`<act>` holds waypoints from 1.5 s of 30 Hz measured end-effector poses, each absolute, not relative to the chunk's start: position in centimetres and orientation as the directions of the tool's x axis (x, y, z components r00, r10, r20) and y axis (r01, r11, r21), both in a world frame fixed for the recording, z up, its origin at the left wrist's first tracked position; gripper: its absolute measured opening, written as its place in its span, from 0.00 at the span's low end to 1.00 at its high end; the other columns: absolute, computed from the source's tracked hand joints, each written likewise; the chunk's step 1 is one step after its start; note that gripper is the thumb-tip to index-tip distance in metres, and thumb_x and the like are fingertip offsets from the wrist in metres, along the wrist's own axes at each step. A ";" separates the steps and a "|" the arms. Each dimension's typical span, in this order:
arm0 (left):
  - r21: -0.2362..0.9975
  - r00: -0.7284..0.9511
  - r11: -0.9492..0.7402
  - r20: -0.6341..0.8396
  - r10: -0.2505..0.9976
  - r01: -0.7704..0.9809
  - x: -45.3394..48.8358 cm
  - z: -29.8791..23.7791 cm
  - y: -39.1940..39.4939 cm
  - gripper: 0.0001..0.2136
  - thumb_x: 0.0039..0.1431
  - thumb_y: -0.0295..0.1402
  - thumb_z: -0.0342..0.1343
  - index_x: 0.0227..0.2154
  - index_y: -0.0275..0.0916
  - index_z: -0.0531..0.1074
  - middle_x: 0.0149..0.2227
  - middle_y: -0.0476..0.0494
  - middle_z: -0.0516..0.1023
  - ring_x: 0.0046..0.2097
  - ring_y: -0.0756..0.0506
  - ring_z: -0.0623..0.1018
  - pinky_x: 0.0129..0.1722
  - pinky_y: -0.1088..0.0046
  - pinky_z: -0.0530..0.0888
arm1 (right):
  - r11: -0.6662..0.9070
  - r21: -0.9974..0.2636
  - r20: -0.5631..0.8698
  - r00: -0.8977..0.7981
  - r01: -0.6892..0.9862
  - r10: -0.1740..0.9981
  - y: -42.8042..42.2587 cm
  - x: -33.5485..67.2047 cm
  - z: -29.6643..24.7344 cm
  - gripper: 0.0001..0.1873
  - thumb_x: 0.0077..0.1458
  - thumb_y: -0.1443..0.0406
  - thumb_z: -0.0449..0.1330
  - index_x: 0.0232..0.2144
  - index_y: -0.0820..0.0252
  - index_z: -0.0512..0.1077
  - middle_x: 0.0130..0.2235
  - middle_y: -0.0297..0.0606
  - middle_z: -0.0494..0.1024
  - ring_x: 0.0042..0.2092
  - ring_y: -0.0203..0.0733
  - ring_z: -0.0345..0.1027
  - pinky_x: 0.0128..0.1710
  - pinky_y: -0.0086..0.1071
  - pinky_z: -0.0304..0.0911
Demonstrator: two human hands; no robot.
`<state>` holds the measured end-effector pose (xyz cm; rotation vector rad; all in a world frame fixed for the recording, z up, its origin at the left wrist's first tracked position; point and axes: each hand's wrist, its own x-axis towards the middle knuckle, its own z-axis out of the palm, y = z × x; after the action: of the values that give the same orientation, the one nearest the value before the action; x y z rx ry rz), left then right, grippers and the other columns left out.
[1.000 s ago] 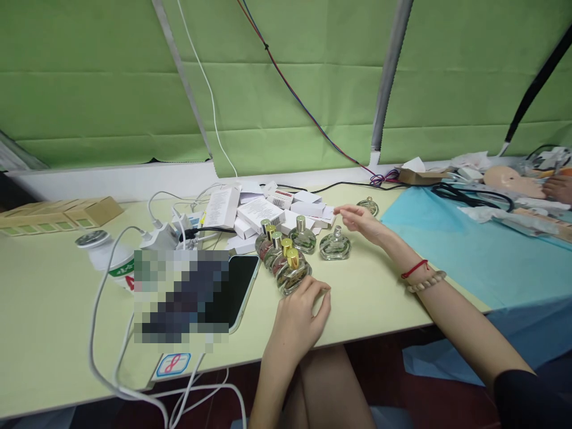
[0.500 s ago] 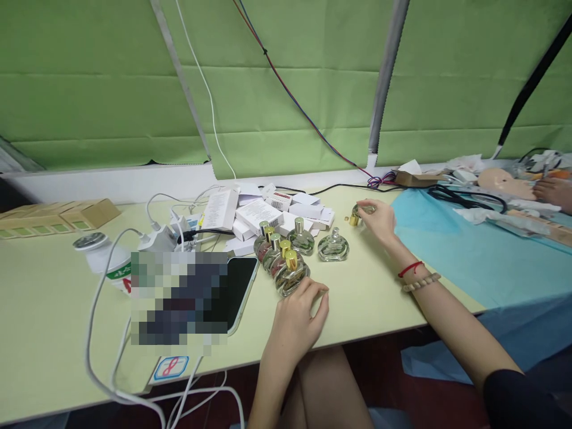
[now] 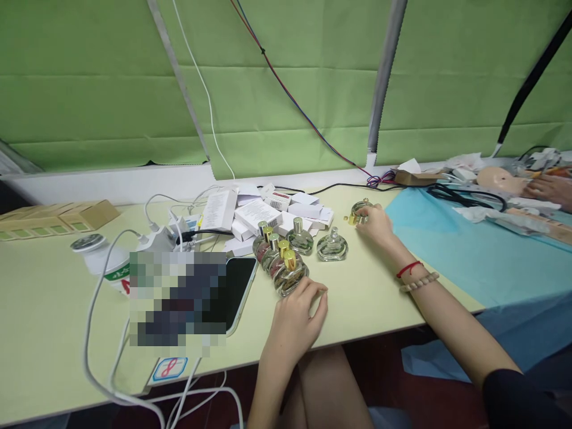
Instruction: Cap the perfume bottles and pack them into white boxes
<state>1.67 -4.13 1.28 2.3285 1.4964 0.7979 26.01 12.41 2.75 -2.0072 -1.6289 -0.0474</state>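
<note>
My left hand (image 3: 297,316) rests at the table's front edge, fingers loosely bent, thumb apart from the forefinger, holding nothing. Just beyond it stands the front glass perfume bottle (image 3: 288,279) of a tight cluster with gold and silver caps. To their right is a capless bottle (image 3: 332,248), and behind it a silver-capped bottle (image 3: 300,241). My right hand (image 3: 378,226) reaches out farther right, its fingers closed at a gold cap (image 3: 353,220). Another bottle (image 3: 361,207) lies just past those fingers, partly hidden by them.
White cartons (image 3: 259,214) are heaped behind the bottles. Leftward are a phone (image 3: 239,286), a power strip (image 3: 158,239), a white jar (image 3: 100,256) and brown boxes (image 3: 84,214). Blue sheeting (image 3: 438,250) covers the right side, where another person's hand (image 3: 552,189) is at work.
My right hand has shifted slightly down and left, off the far bottle and onto the gold cap beside it. More of that bottle shows. My left hand stays put.
</note>
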 end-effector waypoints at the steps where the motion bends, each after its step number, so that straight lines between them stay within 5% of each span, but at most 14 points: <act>1: 0.491 0.318 -0.436 0.308 0.897 0.755 1.7 1.3 -4.1 0.10 0.62 0.34 0.44 0.37 0.44 0.70 0.39 0.51 0.75 0.31 0.52 0.75 0.28 0.76 0.66 | -0.131 -0.377 0.353 0.273 0.917 0.895 12.3 25.9 2.8 0.22 0.43 0.69 0.60 0.44 0.55 0.75 0.48 0.44 0.72 0.44 0.48 0.70 0.38 0.34 0.64; 9: 0.490 0.319 -0.441 0.315 0.894 0.752 1.7 1.5 -4.2 0.10 0.62 0.34 0.44 0.37 0.43 0.71 0.39 0.50 0.75 0.31 0.51 0.75 0.27 0.76 0.66 | -0.138 -0.375 0.370 0.284 0.917 0.884 12.3 25.8 3.2 0.13 0.46 0.65 0.58 0.35 0.54 0.78 0.39 0.41 0.80 0.41 0.48 0.72 0.34 0.34 0.62; 19: 0.492 0.315 -0.428 0.299 0.901 0.758 1.7 1.5 -4.2 0.09 0.62 0.34 0.44 0.37 0.43 0.70 0.39 0.52 0.75 0.30 0.52 0.74 0.28 0.76 0.66 | -0.065 -0.549 0.324 0.283 0.834 0.903 12.3 25.3 3.5 0.11 0.42 0.60 0.62 0.31 0.55 0.77 0.34 0.36 0.80 0.37 0.44 0.71 0.32 0.32 0.61; 22: 0.494 0.318 -0.434 0.304 0.898 0.753 1.7 1.4 -4.2 0.09 0.62 0.34 0.44 0.37 0.44 0.70 0.39 0.52 0.75 0.30 0.52 0.74 0.27 0.76 0.66 | 0.193 -0.734 0.386 0.166 0.651 0.908 12.1 24.6 4.0 0.15 0.42 0.55 0.63 0.31 0.59 0.77 0.31 0.38 0.79 0.31 0.38 0.69 0.28 0.29 0.60; 25: 0.494 0.319 -0.442 0.316 0.893 0.749 1.6 1.4 -4.2 0.10 0.62 0.33 0.44 0.37 0.43 0.71 0.39 0.51 0.75 0.30 0.52 0.74 0.27 0.76 0.66 | 0.385 -0.875 0.386 -0.058 0.294 0.921 11.8 23.7 4.6 0.21 0.43 0.51 0.63 0.34 0.61 0.77 0.27 0.37 0.77 0.23 0.32 0.62 0.22 0.27 0.57; 30: 0.495 0.319 -0.440 0.312 0.895 0.750 1.6 1.4 -4.2 0.11 0.62 0.34 0.44 0.37 0.43 0.71 0.39 0.50 0.75 0.31 0.52 0.75 0.27 0.76 0.66 | 0.370 -0.929 0.360 -0.203 0.013 0.911 11.3 23.1 5.0 0.19 0.39 0.53 0.67 0.30 0.60 0.77 0.24 0.32 0.73 0.20 0.27 0.55 0.20 0.26 0.52; 38: 0.498 0.320 -0.441 0.313 0.894 0.747 1.7 1.3 -4.1 0.11 0.62 0.34 0.44 0.37 0.43 0.71 0.39 0.49 0.75 0.31 0.51 0.75 0.28 0.76 0.67 | 0.314 -0.948 0.268 -0.395 0.055 0.879 11.0 23.1 4.7 0.16 0.35 0.59 0.70 0.29 0.60 0.77 0.33 0.36 0.76 0.27 0.29 0.61 0.20 0.24 0.52; 45: 0.496 0.322 -0.438 0.305 0.896 0.750 1.7 1.6 -4.2 0.10 0.62 0.33 0.44 0.37 0.43 0.71 0.39 0.50 0.75 0.30 0.52 0.74 0.27 0.76 0.66 | 0.263 -0.965 0.233 -0.433 0.010 0.871 11.3 23.5 4.5 0.16 0.33 0.62 0.72 0.26 0.61 0.73 0.31 0.34 0.74 0.26 0.29 0.63 0.20 0.24 0.50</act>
<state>1.71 -4.22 1.57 2.3266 1.4885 0.7979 23.49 11.29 4.53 -0.8180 -1.6895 1.2829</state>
